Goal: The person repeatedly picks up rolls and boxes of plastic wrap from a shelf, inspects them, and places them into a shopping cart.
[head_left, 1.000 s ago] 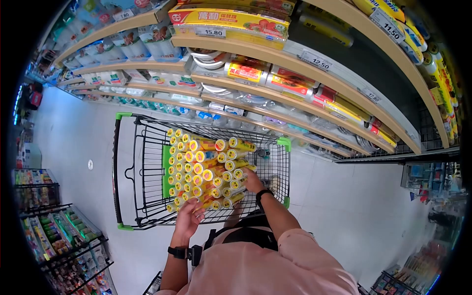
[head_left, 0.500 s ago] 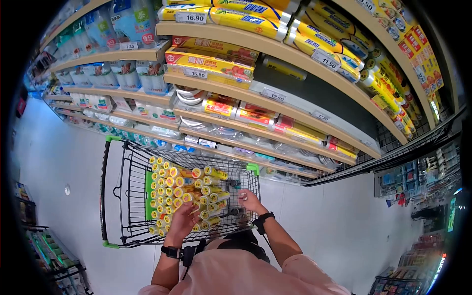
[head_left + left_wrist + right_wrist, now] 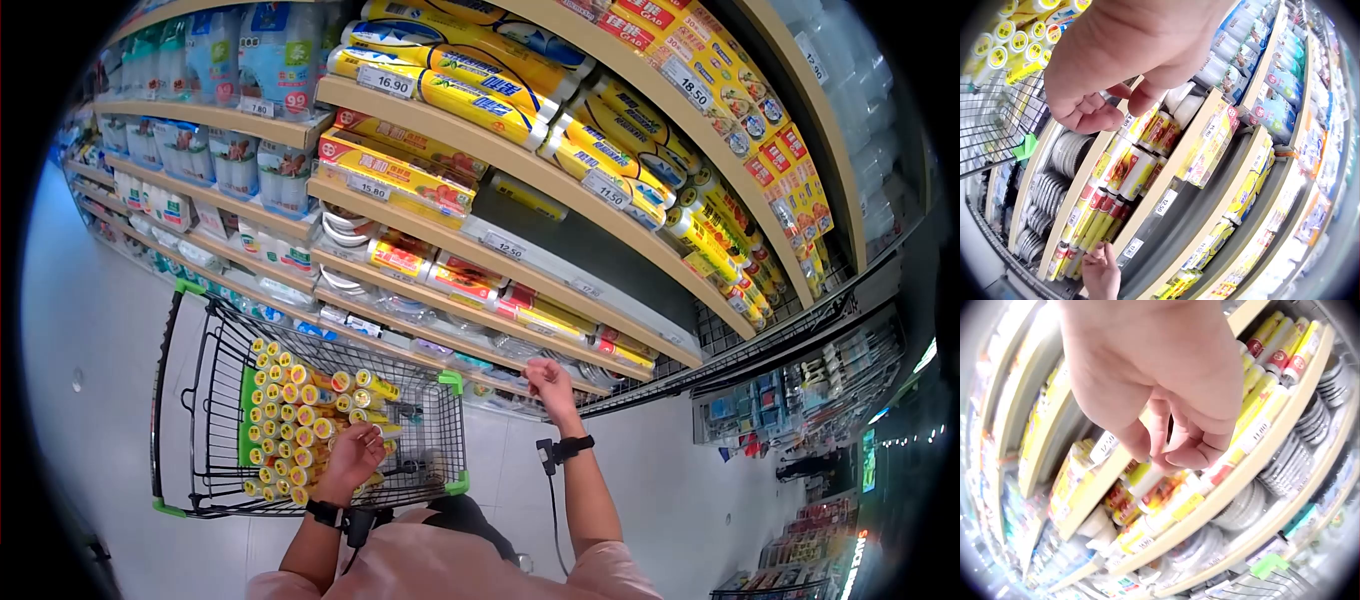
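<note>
In the head view a shopping cart (image 3: 456, 381) holds many upright yellow rolls (image 3: 300, 392) with round white ends. My left hand (image 3: 352, 462) hovers over the rolls at the cart's near side. Its fingers are loosely bent, with nothing seen between them in the left wrist view. Beyond the cart's right end, my right hand (image 3: 550, 388) is raised in front of the lower shelves. Thumb and fingers bend toward each other in the right wrist view, with no object between them. Yellow and red packaged rolls (image 3: 1259, 400) lie on the shelf behind that hand.
Long tan shelves curve across the aisle's far side, with yellow boxes (image 3: 400, 172), yellow rolls (image 3: 480, 100) and blue packs (image 3: 265, 45). Stacked foil-like trays (image 3: 1071, 153) sit on a lower shelf. White floor (image 3: 640, 460) extends right of the cart toward other racks.
My right hand has left the rolls in the cart and moved right and up toward the shelves. My left hand stays over the cart. The view has turned right.
</note>
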Motion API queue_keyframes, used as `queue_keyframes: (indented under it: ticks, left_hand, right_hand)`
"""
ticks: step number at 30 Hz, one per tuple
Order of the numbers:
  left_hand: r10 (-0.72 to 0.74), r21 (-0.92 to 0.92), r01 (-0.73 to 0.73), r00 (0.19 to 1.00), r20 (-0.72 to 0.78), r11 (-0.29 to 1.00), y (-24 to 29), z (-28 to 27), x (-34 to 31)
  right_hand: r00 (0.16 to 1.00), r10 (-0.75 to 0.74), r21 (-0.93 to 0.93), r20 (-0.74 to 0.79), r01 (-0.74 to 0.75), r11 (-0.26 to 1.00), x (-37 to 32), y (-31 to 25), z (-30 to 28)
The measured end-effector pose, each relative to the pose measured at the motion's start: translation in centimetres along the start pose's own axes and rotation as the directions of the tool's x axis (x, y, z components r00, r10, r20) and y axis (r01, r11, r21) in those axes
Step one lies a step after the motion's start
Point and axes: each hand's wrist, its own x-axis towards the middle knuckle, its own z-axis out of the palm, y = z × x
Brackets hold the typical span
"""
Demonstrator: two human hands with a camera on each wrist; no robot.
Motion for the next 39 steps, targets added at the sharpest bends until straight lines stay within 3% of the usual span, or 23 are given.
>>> queue_keyframes:
  ticks: [5, 10, 11, 13, 16, 19, 20, 23, 24, 27, 32, 35, 38, 39]
  left_hand:
    - [-0.033, -0.110, 0.040, 0.997, 0.064, 0.993, -0.7, 1.3, 2.2]
    - [0.095, -0.082, -0.099, 0.994, -0.050, 0.992, -1.5, 4.9, 1.8]
    - [0.120, -0.088, -0.126, 0.990, -0.071, 0.988, -1.8, 5.6, 1.8]
    - [0.142, -0.116, -0.152, 0.985, -0.095, 0.981, -2.7, 5.8, 2.3]
    - [0.141, -0.178, -0.157, 0.985, -0.099, 0.971, -3.7, 5.6, 3.5]
    - [0.139, -0.224, -0.157, 0.986, -0.095, 0.962, -4.9, 5.3, 4.2]
    - [0.150, -0.226, -0.164, 0.985, -0.080, 0.960, -5.2, 5.0, 4.6]
    - [0.185, -0.239, -0.200, 0.979, -0.082, 0.950, -5.7, 4.8, 4.9]
    - [0.197, -0.244, -0.213, 0.976, -0.091, 0.946, -5.8, 4.9, 4.8]
    - [0.213, -0.260, -0.234, 0.971, -0.105, 0.937, -5.8, 4.9, 4.7]
    - [0.223, -0.230, -0.239, 0.970, -0.092, 0.944, -5.7, 4.2, 4.9]
    - [0.200, -0.250, -0.213, 0.977, -0.078, 0.945, -5.5, 3.9, 5.2]
    - [0.189, -0.256, -0.207, 0.977, -0.094, 0.944, -4.9, 4.5, 5.0]
    - [0.191, -0.254, -0.212, 0.976, -0.104, 0.944, -4.8, 4.7, 5.0]
  right_hand:
    - [0.994, -0.060, 0.506, -0.087, 0.096, 0.857, 5.2, -9.9, -2.2]
    - [0.995, -0.006, 0.728, -0.102, 0.079, 0.681, 13.5, -15.8, -3.8]
    - [0.996, -0.051, 0.727, -0.077, 0.091, 0.681, 16.4, -15.3, -4.7]
    - [0.999, 0.031, 0.809, -0.018, -0.004, 0.588, 21.3, -15.0, -5.5]
    - [0.998, 0.002, 0.828, -0.056, 0.045, 0.558, 25.7, -15.3, -5.2]
    - [1.000, 0.015, 0.858, 0.026, -0.030, 0.514, 29.9, -15.1, -5.2]
    - [0.988, -0.032, 0.833, 0.152, -0.111, 0.542, 32.1, -14.1, -6.0]
    - [0.964, -0.151, 0.822, 0.220, -0.100, 0.560, 31.9, -15.0, -4.6]
    - [0.970, -0.103, 0.837, 0.222, -0.136, 0.531, 33.2, -14.3, -5.0]
    - [0.945, -0.162, 0.819, 0.283, -0.150, 0.554, 34.5, -13.6, -5.3]
    - [0.945, -0.028, 0.719, 0.326, -0.229, 0.656, 35.6, -12.8, -6.3]
    - [0.962, 0.067, 0.679, 0.264, -0.235, 0.695, 35.5, -13.4, -6.0]
    - [0.986, 0.026, 0.586, 0.166, -0.120, 0.801, 35.8, -13.7, -5.5]
    - [0.983, 0.057, 0.566, 0.174, -0.147, 0.811, 35.3, -14.2, -5.1]
